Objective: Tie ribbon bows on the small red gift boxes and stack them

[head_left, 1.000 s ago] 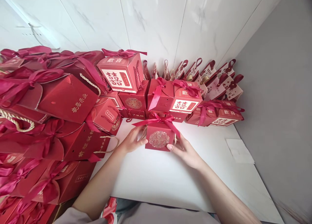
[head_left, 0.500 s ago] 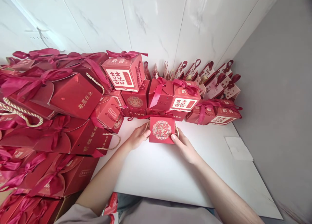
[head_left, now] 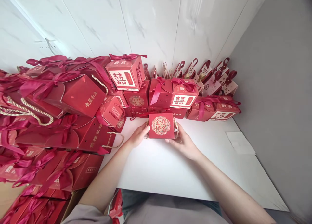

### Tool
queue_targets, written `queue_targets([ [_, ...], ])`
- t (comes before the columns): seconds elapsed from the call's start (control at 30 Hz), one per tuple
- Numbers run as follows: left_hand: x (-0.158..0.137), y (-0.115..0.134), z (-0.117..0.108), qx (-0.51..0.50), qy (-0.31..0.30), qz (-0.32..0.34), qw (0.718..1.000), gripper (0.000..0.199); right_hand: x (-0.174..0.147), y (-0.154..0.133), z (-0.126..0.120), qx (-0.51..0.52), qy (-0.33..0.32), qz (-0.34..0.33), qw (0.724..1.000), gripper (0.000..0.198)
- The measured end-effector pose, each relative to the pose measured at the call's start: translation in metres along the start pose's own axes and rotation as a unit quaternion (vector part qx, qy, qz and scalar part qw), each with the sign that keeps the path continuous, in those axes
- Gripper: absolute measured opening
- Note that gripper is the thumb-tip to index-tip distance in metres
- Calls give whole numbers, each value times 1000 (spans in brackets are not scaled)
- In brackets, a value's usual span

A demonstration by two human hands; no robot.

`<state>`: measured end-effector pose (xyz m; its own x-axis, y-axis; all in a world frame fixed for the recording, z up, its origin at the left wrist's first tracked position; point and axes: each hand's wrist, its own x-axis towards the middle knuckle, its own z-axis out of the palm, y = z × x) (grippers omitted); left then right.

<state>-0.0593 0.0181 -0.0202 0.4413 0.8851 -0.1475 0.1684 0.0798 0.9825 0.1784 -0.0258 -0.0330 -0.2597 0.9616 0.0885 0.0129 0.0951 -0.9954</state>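
Near the back of the white table (head_left: 165, 172) is a small red gift box (head_left: 161, 126), its gold round emblem facing me. My left hand (head_left: 139, 135) is closed on the box's left side, thumb at the edge of the front. On the other side, my right hand (head_left: 186, 145) holds the box by its right side, beside a twisted cream cord handle (head_left: 176, 128). The right thumb lies at the lower right corner, and the fingers behind are partly hidden.
Red gift boxes with ribbon bows (head_left: 83, 94) are piled high at the left. More ribboned boxes (head_left: 184, 95) stand stacked behind the held one. A row of small looped-ribbon packets (head_left: 211, 74) lines the wall. White paper (head_left: 240, 143) lies near the right grey wall.
The held box has tilted, so its emblem faces me more squarely. My right thumb has slid from the front face to below the lower right corner. The whole view has shifted slightly.
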Motion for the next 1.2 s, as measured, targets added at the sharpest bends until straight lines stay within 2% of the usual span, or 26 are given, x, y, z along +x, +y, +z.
queue_targets([
  [0.13,-2,7,1,-5,-3,6,1000,63,0,5,0,-27,30,-12,999,92],
  [0.27,-4,9,-1,-27,-37,55,997,64,-1,4,0,-67,35,-12,997,88],
  [0.43,-2,6,-3,-60,-97,11,993,79,-2,3,0,-92,40,-7,995,80],
  [0.53,0,5,-4,-66,-100,35,992,82,-2,2,0,-113,42,-9,993,79],
  [0.63,-1,7,-3,-58,-94,59,992,77,-2,0,-1,-132,59,-38,989,78],
  [0.83,-1,4,-2,-87,-43,38,995,67,-4,-7,-5,-185,121,-112,969,63],
  [0.93,1,-2,-4,-125,-25,24,992,72,-6,-7,-5,-209,123,-147,959,48],
  [1.07,1,-5,-4,-142,-41,7,989,86,-7,-3,-2,-216,101,-191,952,36],
  [1.2,0,-1,0,-149,4,-4,989,74,-8,-4,0,-212,105,-187,953,33],
])
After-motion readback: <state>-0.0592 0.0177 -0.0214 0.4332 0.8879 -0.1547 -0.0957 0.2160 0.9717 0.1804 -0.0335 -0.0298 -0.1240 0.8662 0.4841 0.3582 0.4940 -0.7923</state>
